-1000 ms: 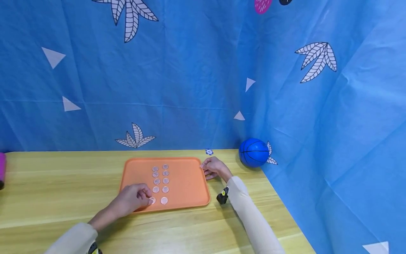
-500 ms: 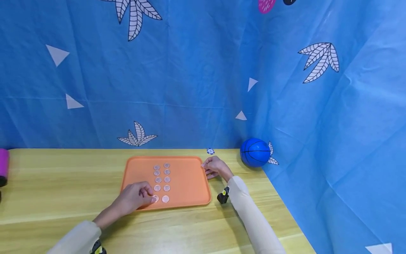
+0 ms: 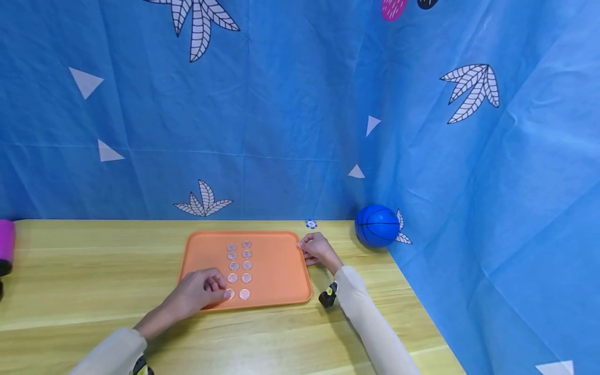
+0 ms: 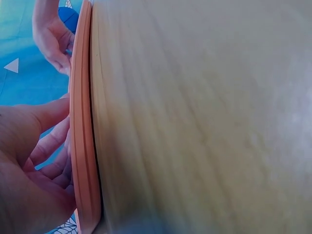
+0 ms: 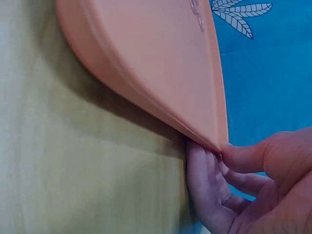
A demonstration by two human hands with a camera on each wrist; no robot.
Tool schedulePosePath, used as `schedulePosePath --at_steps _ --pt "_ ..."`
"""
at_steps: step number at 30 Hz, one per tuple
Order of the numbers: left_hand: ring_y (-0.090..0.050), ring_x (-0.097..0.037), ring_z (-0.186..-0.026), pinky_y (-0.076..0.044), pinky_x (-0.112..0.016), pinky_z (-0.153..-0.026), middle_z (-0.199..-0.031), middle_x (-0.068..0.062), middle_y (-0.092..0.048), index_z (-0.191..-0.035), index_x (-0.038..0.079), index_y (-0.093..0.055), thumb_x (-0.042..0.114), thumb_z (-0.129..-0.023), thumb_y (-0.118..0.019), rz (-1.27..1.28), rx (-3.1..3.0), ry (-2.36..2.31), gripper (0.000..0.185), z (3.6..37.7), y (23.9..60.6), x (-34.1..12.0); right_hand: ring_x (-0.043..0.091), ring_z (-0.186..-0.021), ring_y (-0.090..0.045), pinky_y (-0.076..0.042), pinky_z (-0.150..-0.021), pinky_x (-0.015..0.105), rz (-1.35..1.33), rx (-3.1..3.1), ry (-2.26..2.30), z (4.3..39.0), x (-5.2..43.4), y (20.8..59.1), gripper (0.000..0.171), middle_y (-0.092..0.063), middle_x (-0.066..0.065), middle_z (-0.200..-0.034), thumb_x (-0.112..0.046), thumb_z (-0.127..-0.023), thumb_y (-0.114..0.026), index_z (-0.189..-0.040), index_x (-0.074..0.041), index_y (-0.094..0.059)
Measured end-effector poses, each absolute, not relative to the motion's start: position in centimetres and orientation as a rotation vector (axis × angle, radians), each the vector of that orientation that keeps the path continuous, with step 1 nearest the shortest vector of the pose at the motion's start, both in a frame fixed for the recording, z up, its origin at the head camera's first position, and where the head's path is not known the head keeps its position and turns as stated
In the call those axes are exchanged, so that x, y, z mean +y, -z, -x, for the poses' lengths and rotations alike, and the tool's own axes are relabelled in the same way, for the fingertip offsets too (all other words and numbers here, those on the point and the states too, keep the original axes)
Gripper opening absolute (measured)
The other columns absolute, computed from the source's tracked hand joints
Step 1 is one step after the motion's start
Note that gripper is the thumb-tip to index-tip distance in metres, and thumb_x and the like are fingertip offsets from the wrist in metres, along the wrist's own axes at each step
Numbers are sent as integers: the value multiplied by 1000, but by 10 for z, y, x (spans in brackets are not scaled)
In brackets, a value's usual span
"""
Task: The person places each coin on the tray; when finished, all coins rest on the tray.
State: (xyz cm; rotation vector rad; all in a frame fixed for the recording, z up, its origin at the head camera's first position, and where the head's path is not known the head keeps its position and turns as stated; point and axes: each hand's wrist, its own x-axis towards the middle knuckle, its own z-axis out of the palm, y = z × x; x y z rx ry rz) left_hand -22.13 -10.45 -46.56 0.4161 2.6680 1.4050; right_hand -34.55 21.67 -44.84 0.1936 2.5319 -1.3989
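An orange tray lies on the wooden table, with several round silvery coins set out on it in two columns. Over its near left part, my left hand has its thumb and fingertips at the lowest left coin, partly covering it. In the left wrist view the tray's side hides those fingertips. My right hand holds the tray's right rim near the far corner. The right wrist view shows the thumb on the rim and the fingers against the outer side.
A blue and white poker chip lies behind the tray's right corner. At the back right sits a blue ball with black lines. A pink cylinder is at the left edge. Blue patterned cloth hangs behind.
The lowest left coin and my left fingertips have shifted slightly right over the tray in the last second. My right hand keeps its place on the rim. The head view has moved a little.
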Motion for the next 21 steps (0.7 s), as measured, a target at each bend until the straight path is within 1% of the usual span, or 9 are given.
schedulePosePath --at_steps 6,10,12,14,16,18,19,21 --pt "-53 -14 -72 -45 -22 -61 -80 2 -62 -93 14 -69 25 -91 -83 -495 2662 -1426 18 224 465 -111 13 -58 -62 -64 -64 37 -149 2530 1429 340 214 447 10 -63 5 -73 -8 -104 -62 -103 1 -66" --pt "-55 -13 -74 -47 -22 -64 -81 3 -63 -94 15 -70 21 -94 -80 -509 2727 -1421 12 226 465 -117 14 -56 -61 -64 -63 37 -124 2523 1426 338 217 446 11 -64 6 -73 -9 -105 -61 -103 1 -65" --pt "-57 -13 -76 -49 -21 -66 -86 3 -66 -96 15 -70 20 -96 -78 -470 2784 -1420 9 228 463 -122 14 -57 -60 -62 -60 35 -115 2538 1432 339 220 445 11 -64 9 -76 -8 -105 -60 -104 2 -63" --pt "-60 -15 -80 -52 -24 -69 -93 1 -69 -101 14 -71 22 -98 -76 -432 2866 -1405 10 231 458 -131 16 -59 -58 -59 -57 32 -86 2590 1434 340 224 443 12 -65 14 -80 -9 -105 -59 -105 3 -62" --pt "-65 -19 -89 -57 -31 -76 -104 -4 -71 -109 13 -72 29 -101 -72 -410 2953 -1368 18 236 450 -145 18 -62 -60 -57 -59 31 -24 2719 1392 341 226 440 13 -67 17 -87 -11 -106 -60 -106 2 -62" --pt "-67 -28 -100 -59 -44 -83 -119 -11 -70 -121 10 -70 36 -104 -67 -429 3035 -1300 31 242 442 -164 21 -71 -63 -57 -66 33 54 2888 1306 342 228 436 14 -69 17 -95 -13 -106 -60 -108 0 -64" --pt "-67 -33 -105 -59 -51 -85 -126 -14 -68 -127 10 -69 39 -105 -65 -444 3080 -1250 37 245 439 -174 23 -77 -65 -57 -70 35 96 2973 1250 342 229 434 15 -70 17 -100 -15 -107 -61 -110 -2 -65" --pt "-62 -44 -120 -53 -65 -93 -139 -20 -62 -137 10 -64 43 -107 -61 -482 3155 -1150 45 250 434 -195 27 -95 -69 -58 -84 41 187 3130 1119 343 232 430 17 -71 15 -112 -17 -106 -62 -114 -4 -67"
